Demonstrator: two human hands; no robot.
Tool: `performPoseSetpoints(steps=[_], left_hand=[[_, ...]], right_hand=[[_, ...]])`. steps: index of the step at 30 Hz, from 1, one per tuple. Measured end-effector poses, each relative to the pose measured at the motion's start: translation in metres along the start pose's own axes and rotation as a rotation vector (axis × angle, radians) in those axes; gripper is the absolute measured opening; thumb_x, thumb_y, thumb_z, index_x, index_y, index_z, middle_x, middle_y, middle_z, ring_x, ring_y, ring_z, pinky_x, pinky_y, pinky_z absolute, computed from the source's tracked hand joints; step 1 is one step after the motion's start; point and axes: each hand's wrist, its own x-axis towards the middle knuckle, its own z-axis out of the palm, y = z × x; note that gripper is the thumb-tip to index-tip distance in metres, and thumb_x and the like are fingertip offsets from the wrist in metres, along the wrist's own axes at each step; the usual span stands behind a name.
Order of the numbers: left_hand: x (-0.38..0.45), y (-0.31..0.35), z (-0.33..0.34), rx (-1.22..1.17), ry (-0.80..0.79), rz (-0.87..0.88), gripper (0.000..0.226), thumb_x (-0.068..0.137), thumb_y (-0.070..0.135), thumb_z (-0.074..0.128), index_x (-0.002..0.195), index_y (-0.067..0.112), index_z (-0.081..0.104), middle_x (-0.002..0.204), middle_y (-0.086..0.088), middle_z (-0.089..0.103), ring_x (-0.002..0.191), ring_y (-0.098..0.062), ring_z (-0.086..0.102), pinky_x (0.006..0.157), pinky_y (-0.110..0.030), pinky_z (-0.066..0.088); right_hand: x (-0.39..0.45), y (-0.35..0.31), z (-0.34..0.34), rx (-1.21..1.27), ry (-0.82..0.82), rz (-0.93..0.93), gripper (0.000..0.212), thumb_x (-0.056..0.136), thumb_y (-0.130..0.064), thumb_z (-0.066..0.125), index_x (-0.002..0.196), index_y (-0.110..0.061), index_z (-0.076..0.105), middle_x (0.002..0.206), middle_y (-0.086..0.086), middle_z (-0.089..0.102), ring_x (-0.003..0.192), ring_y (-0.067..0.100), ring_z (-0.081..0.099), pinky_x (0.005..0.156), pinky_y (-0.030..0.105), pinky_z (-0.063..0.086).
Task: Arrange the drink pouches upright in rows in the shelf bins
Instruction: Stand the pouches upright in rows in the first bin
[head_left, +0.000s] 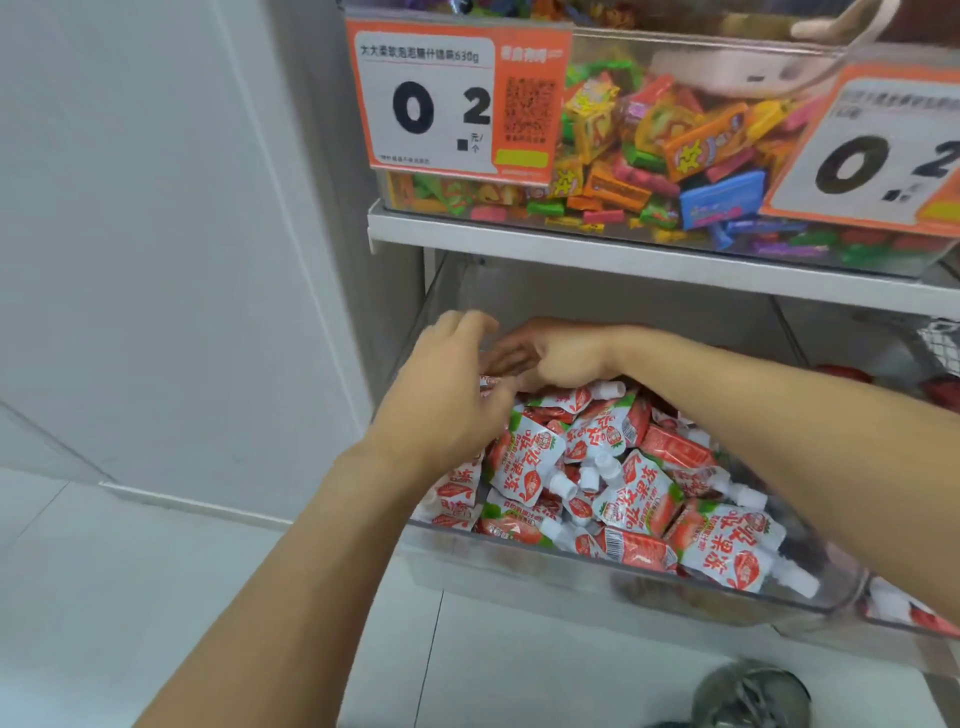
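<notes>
Pouches (613, 483) lie jumbled in the lower bin (571, 571), none upright; roughly two dozen visible, count uncertain. Likely soft, light, slick film; best taken by the stiffer cap end. Left hand (447, 395) pinches one at the back-left corner. Right hand (561, 353) curled there, grip hidden: cannot tell.

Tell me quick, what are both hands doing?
Left hand: fingers pinch a drink pouch at the back of the bin.
Right hand: curled over the pouches; cannot tell if it holds one.
</notes>
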Motion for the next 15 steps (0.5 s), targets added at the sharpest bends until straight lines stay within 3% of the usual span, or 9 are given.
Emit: performPoseSetpoints(steps=[3, 5, 8, 11, 13, 15], left_hand=[[0.013, -0.011, 0.011, 0.112, -0.276, -0.11, 0.052, 0.088, 0.037, 0.061, 0.133, 0.017, 0.046, 0.129, -0.007, 0.054, 0.116, -0.024, 0.052, 0.089, -0.031, 0.043], [0.018, -0.013, 0.012, 0.148, -0.364, -0.144, 0.046, 0.089, 0.038, 0.061, 0.13, 0.019, 0.051, 0.124, -0.004, 0.06, 0.108, -0.023, 0.057, 0.078, -0.026, 0.043], [0.019, -0.012, 0.012, 0.178, -0.361, -0.129, 0.038, 0.09, 0.034, 0.062, 0.125, 0.018, 0.056, 0.118, -0.003, 0.063, 0.09, -0.019, 0.054, 0.072, -0.024, 0.038], [0.019, -0.013, 0.014, 0.206, -0.329, -0.131, 0.035, 0.088, 0.031, 0.066, 0.119, 0.017, 0.061, 0.116, -0.003, 0.063, 0.081, -0.014, 0.049, 0.07, -0.024, 0.039], [0.019, -0.015, 0.015, 0.219, -0.315, -0.134, 0.035, 0.086, 0.032, 0.068, 0.117, 0.017, 0.064, 0.114, -0.003, 0.062, 0.081, -0.014, 0.05, 0.07, -0.024, 0.04], [0.018, -0.015, 0.015, 0.226, -0.295, -0.124, 0.033, 0.084, 0.033, 0.07, 0.113, 0.016, 0.067, 0.109, -0.002, 0.064, 0.082, -0.015, 0.055, 0.069, -0.025, 0.044]], right_hand=[[-0.003, -0.001, -0.017, -0.221, 0.23, -0.015, 0.037, 0.086, -0.017, 0.074, 0.122, -0.014, 0.065, 0.118, -0.001, 0.068, 0.11, 0.016, 0.064, 0.097, 0.029, 0.05], [-0.012, 0.006, -0.029, -0.355, 0.25, 0.059, 0.05, 0.081, -0.033, 0.079, 0.126, -0.017, 0.063, 0.125, -0.001, 0.065, 0.113, 0.016, 0.061, 0.098, 0.03, 0.049], [-0.028, 0.012, -0.039, -0.403, 0.086, 0.166, 0.071, 0.071, -0.054, 0.082, 0.13, -0.024, 0.058, 0.128, -0.007, 0.061, 0.111, 0.012, 0.058, 0.094, 0.026, 0.046], [-0.046, 0.003, -0.043, -0.461, -0.052, 0.191, 0.077, 0.059, -0.059, 0.086, 0.127, -0.031, 0.061, 0.124, -0.014, 0.06, 0.112, 0.011, 0.058, 0.101, 0.029, 0.046], [-0.055, -0.003, -0.044, -0.536, -0.083, 0.197, 0.074, 0.059, -0.06, 0.085, 0.125, -0.033, 0.065, 0.125, -0.016, 0.059, 0.113, 0.011, 0.056, 0.104, 0.031, 0.044], [-0.062, -0.003, -0.041, -0.557, -0.04, 0.155, 0.056, 0.07, -0.054, 0.082, 0.119, -0.031, 0.069, 0.118, -0.013, 0.063, 0.106, 0.011, 0.058, 0.099, 0.031, 0.047]])
